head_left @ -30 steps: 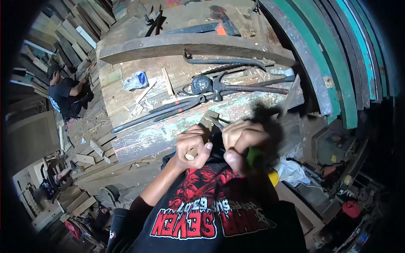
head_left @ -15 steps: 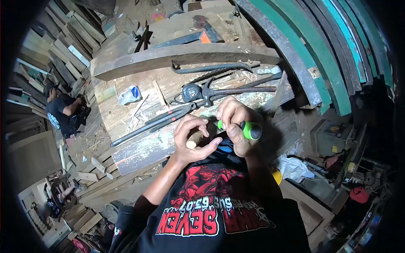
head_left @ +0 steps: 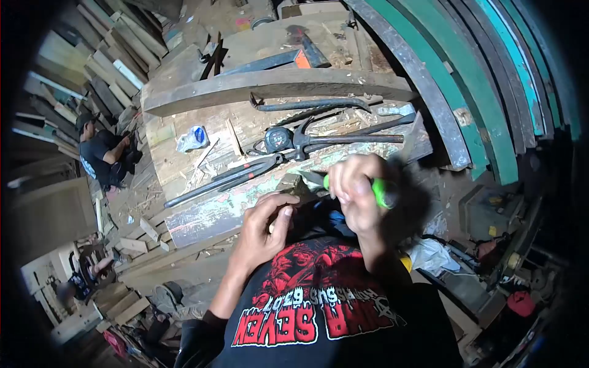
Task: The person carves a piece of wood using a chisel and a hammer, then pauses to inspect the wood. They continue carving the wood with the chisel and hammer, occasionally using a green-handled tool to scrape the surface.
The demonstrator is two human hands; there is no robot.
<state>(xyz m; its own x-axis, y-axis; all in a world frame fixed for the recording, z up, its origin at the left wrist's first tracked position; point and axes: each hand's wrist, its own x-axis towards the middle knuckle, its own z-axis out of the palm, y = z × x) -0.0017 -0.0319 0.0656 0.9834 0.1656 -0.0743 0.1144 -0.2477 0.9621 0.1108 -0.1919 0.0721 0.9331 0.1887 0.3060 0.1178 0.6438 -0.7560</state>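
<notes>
My left hand [head_left: 265,228] is closed around a short piece of wood [head_left: 292,184], whose end sticks up past the fingers. In my right hand [head_left: 358,190] is a green-handled bladed tool [head_left: 381,192], with the fist wrapped round its handle. Its dark, pointed blade [head_left: 314,177] reaches left beside the wood's top; I cannot tell if they touch. Just beyond my hands lie a claw hammer [head_left: 302,140], a tape measure [head_left: 278,139] and long-handled pincers [head_left: 264,164] on the wooden bench [head_left: 169,165].
A pry bar [head_left: 307,104] and a long curved beam [head_left: 276,84] lie across the bench among wood chips. A blue-and-white crumpled packet [head_left: 192,139] rests at left. Curved green planks [head_left: 454,80] stand at right. Another person [head_left: 104,150] crouches at far left.
The wood in my left hand has turned, so its end now points up and away. My right hand has shifted slightly and closed into a fist round the handle, exposing the blade.
</notes>
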